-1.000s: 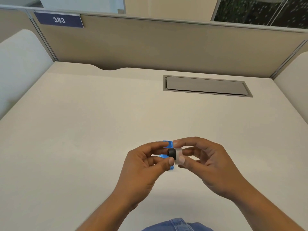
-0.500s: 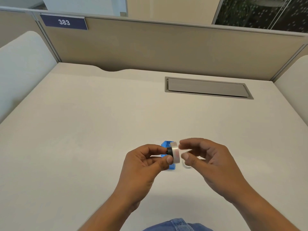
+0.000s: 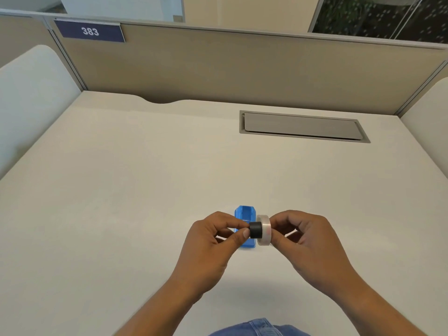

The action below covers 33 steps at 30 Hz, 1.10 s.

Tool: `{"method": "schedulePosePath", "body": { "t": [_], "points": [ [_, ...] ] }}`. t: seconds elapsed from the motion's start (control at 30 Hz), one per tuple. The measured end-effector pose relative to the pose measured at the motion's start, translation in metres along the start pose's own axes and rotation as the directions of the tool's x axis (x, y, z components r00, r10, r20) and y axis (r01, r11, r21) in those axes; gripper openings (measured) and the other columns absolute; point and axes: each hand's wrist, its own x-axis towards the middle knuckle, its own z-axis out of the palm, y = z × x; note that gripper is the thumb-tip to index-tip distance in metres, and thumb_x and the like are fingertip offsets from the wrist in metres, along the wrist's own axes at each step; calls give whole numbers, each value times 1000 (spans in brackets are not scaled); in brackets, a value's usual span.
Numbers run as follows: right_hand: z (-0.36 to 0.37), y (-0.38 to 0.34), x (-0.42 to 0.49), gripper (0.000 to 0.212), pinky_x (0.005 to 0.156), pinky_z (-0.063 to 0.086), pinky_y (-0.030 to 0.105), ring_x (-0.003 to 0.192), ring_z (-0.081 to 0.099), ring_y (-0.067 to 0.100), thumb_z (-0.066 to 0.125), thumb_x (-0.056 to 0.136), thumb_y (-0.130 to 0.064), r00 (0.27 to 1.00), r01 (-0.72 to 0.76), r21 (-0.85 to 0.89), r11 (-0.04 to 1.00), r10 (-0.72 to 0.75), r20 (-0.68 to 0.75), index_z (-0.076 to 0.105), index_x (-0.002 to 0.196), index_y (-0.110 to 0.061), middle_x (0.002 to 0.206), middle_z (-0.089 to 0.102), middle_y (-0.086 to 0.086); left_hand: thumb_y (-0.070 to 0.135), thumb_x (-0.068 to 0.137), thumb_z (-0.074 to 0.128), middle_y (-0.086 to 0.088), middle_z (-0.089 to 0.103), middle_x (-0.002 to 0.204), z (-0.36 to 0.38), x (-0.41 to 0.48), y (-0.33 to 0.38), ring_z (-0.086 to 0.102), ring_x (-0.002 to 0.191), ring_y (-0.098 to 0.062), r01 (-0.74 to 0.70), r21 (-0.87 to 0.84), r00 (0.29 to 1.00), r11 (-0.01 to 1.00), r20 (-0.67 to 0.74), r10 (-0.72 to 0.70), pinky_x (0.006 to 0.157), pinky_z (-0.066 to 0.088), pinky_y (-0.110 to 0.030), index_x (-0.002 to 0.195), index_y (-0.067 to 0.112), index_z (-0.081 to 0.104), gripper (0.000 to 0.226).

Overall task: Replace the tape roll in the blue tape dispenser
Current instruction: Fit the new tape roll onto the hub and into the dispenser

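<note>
The blue dispenser (image 3: 244, 229) lies open and empty on the desk (image 3: 121, 190), toward its near edge, partly behind the hands. Above it, the left hand (image 3: 208, 248) pinches a black core (image 3: 255, 230), and the right hand (image 3: 305, 241) pinches the clear tape roll (image 3: 264, 230) beside the core. A grey hatch (image 3: 300, 126) sits near the far edge, under a beige partition (image 3: 242, 69).

A single wide-angle view looks forward and steeply down from the person's head onto the counter (image 3: 121, 190). The hands sit close, low in the frame at centre; the far partition (image 3: 242, 69) with its numbered sign (image 3: 89, 31) runs across the top, edges bowed by the lens.
</note>
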Motion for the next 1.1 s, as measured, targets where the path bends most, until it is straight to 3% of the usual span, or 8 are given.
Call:
{"method": "schedulePosePath", "body": {
  "t": [0.13,0.23,0.33,0.5,0.73,0.87,0.97,1.1],
  "points": [
    [3,4,4,8,54,51,17,68,65,6,71,72,-26,999,33,-72,997,-33,3,71,77,-33,76,71,-17,26,87,72,10,72,82,6,12,-8,59,68,-3,44,106,999,993,0,-44,64,52,-30,84,31,74,7],
    [5,12,13,10,52,49,13,68,66,4,71,73,-21,1000,16,-52,998,-16,4,70,74,-30,74,71,-17,26,88,70,13,72,86,11,22,-14,60,70,0,49,153,999,987,-10,-48,58,45,-15,85,31,73,6],
    [9,21,24,8,53,50,14,69,66,6,70,72,-22,1000,-16,-12,1000,16,9,69,75,-29,75,70,-17,25,89,70,10,72,88,15,33,-19,61,72,-4,51,197,999,979,-16,-49,56,43,-11,86,29,72,6],
    [14,41,41,27,59,53,20,72,68,7,70,78,-4,990,-129,105,986,123,64,70,90,-28,80,73,-10,20,90,69,10,70,90,18,51,-26,59,71,-1,38,228,999,973,-8,-37,56,41,-8,83,27,72,10],
    [21,64,56,25,61,53,16,73,72,9,75,79,-3,981,-180,177,968,164,101,75,89,-27,80,77,-8,19,89,70,13,68,88,19,68,-40,59,75,1,54,245,998,968,-1,-56,60,43,-7,82,29,72,13],
    [25,78,66,23,64,53,13,78,72,5,74,82,-5,984,-163,102,981,155,83,76,93,-25,81,77,-12,18,88,71,14,66,90,17,79,-49,57,74,-1,51,283,999,958,-4,-52,62,43,-7,84,28,73,11],
    [30,83,72,23,59,51,12,74,69,2,74,81,-6,991,-132,68,989,129,45,73,89,-27,80,74,-18,17,86,74,10,62,86,19,87,-54,52,65,-7,29,309,1000,951,-4,-29,59,42,-10,83,28,74,12],
    [36,91,80,28,55,48,11,73,67,3,74,79,-4,996,-93,29,995,93,-6,68,83,-31,84,71,-20,15,84,75,10,57,80,22,98,-60,48,59,-2,-6,381,1000,924,-11,12,56,39,-12,85,26,75,11]
  ]
}}
